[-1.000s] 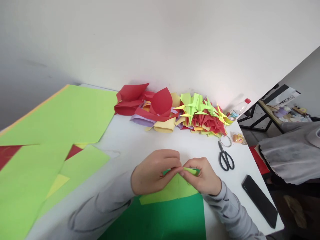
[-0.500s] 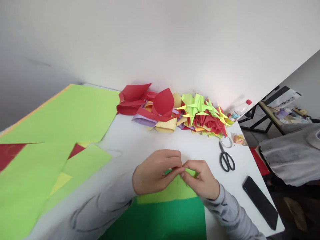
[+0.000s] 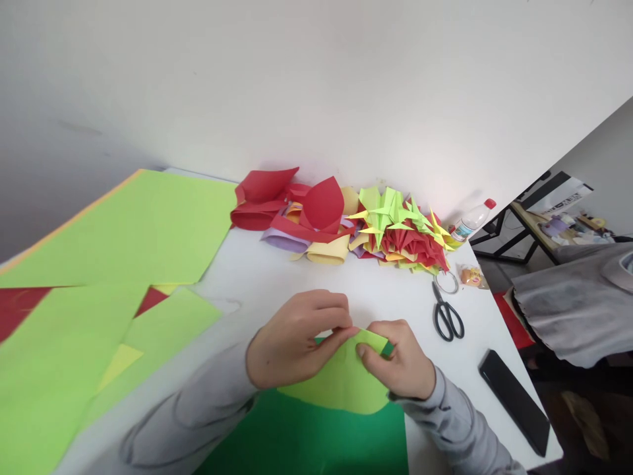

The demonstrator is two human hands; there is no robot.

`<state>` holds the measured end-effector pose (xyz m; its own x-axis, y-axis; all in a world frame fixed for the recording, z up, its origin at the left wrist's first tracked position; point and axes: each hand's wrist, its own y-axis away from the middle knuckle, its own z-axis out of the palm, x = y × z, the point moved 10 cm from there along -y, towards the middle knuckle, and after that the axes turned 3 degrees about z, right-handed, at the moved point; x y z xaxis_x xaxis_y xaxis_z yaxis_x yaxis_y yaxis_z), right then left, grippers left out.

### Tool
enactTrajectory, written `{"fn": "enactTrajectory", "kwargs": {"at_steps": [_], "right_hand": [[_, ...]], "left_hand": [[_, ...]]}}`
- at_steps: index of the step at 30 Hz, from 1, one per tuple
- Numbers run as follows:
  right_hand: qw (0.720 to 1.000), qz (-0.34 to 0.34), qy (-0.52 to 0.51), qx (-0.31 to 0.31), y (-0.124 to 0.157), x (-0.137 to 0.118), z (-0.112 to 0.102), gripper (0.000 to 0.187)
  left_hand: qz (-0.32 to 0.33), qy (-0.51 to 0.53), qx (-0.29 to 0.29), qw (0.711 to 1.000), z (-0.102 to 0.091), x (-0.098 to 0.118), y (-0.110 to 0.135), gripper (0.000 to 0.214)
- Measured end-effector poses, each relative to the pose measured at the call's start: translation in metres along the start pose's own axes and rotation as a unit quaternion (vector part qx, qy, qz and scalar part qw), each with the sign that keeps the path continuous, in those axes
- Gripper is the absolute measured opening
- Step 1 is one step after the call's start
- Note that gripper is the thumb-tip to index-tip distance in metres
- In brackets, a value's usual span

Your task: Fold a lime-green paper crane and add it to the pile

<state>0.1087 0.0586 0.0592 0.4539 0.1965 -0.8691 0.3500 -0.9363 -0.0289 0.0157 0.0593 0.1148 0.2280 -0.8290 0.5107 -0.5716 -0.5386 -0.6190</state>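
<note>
A light green sheet of paper is lifted at its far edge by both hands. My left hand pinches that edge between thumb and fingertips. My right hand grips the same edge a little to the right, thumb on top and fingers curled behind. The paper's near part hangs in a gentle curve over a dark green sheet on the table. My forearms cover parts of both sheets.
Large light green sheets lie left. Rolled red paper and folded paper pieces sit along the wall. Scissors, a metal ring, a small packet, a bottle and a black phone are right.
My hands have moved apart, the left one slightly leftward, so more of the paper's far edge shows between them. The near part of the light green paper now bows more.
</note>
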Motion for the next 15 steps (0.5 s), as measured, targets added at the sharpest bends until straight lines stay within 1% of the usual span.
{"fn": "enactTrajectory", "kwargs": {"at_steps": [3,6,9,12,13,15], "right_hand": [[1.0,-0.002,0.011,0.005,0.0,-0.001,-0.002,0.029],[1.0,-0.012,0.022,-0.001,0.0,-0.002,-0.001,0.029],[0.999,-0.032,0.034,-0.014,0.0,-0.004,0.003,0.029],[0.999,-0.03,0.027,-0.02,0.0,-0.002,0.007,0.029],[0.999,-0.025,0.025,-0.019,0.0,0.0,0.007,0.029],[1.0,-0.013,0.021,-0.012,0.001,0.002,0.006,0.028]], "left_hand": [[-0.017,0.008,-0.002,1.0,-0.004,-0.002,-0.001,0.025],[-0.05,0.053,-0.003,0.997,-0.002,-0.011,-0.002,0.025],[-0.073,0.093,-0.045,0.992,0.012,-0.019,-0.001,0.022],[-0.065,0.132,-0.102,0.984,0.029,-0.017,0.0,0.025],[-0.061,0.14,-0.104,0.983,0.03,-0.015,0.001,0.027],[-0.064,0.135,-0.09,0.985,0.028,-0.014,0.001,0.029]]}}
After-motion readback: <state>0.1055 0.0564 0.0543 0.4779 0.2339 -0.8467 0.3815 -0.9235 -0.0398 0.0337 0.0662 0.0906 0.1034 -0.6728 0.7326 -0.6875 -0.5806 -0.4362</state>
